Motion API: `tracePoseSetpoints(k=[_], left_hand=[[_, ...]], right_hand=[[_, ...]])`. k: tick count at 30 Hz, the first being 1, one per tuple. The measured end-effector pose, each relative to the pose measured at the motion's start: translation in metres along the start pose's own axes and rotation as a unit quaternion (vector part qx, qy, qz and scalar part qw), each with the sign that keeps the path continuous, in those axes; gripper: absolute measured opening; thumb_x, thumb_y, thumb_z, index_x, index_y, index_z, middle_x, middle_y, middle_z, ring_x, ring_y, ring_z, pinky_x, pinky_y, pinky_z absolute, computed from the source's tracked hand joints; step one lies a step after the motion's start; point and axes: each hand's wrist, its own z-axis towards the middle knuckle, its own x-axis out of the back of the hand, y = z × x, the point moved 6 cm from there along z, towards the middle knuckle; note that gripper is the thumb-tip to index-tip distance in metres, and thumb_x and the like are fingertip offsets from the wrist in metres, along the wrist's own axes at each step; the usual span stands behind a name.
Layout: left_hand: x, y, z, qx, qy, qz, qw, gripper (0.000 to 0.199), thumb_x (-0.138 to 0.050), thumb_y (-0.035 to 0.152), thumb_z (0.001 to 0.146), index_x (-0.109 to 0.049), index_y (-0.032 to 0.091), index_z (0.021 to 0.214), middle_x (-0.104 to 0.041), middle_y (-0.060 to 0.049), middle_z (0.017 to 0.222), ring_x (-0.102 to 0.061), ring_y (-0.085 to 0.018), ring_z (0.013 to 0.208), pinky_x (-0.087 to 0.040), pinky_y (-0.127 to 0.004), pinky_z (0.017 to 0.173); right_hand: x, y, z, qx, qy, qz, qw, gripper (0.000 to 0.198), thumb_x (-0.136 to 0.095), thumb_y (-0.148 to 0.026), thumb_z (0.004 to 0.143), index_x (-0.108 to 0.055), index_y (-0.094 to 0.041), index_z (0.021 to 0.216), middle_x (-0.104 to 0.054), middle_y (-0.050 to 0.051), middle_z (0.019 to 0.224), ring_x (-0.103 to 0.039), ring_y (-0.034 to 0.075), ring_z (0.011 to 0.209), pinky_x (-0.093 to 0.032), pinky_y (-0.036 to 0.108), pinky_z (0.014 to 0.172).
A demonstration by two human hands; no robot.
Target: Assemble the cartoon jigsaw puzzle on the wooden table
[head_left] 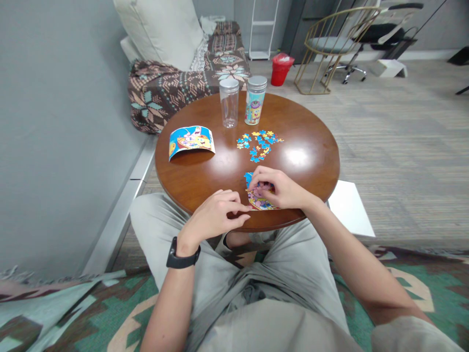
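Note:
A partly assembled jigsaw puzzle [259, 201] with a bright cartoon picture lies at the table's near edge. Over it arches my right hand [280, 188], its curled fingertips at the puzzle's left part and its thumb set apart from them. The palm hides much of the picture. My left hand [222, 210] wears a black band at the wrist. Its index fingertip touches the puzzle's lower left corner, and its thumb is apart from that finger. Several loose puzzle pieces [255, 152], blue and yellow, are scattered beyond the puzzle.
A curved picture card [192, 139] stands on the round wooden table [205, 183] at left. Toward the back are a clear lidded jar [229, 105] and a jar with a cartoon print [254, 105]. A white sheet [350, 208] lies below the table's right side.

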Motion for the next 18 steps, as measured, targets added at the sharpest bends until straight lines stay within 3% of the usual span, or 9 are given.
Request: tracePoseSetpoints(k=[5, 18], left_hand=[[0.0, 0.0009, 0.0003, -0.005, 0.001, 0.002, 1.0, 0.021, -0.057, 0.029, 0.09, -0.073, 0.02, 0.1, -0.064, -0.001, 0.079, -0.056, -0.013, 0.076, -0.041, -0.03, 0.075], [0.0003, 0.0006, -0.0008, 0.001, -0.006, 0.002, 1.0, 0.02, -0.059, 0.029, 0.089, -0.074, 0.019, 0.099, -0.063, -0.001, 0.078, -0.056, -0.014, 0.076, -0.04, -0.029, 0.075]], right_hand=[[-0.004, -0.0003, -0.0022, 0.014, -0.023, -0.027, 0.999, 0.026, -0.057, -0.007, 0.077, -0.068, -0.019, 0.097, -0.055, 0.006, 0.094, -0.057, 0.018, 0.087, -0.048, 0.033, 0.08], [-0.0043, -0.0041, -0.0008, 0.041, -0.026, -0.033, 0.998, 0.016, -0.057, -0.008, 0.079, -0.065, -0.02, 0.085, -0.063, 0.005, 0.087, -0.057, 0.019, 0.086, -0.045, 0.033, 0.079]])
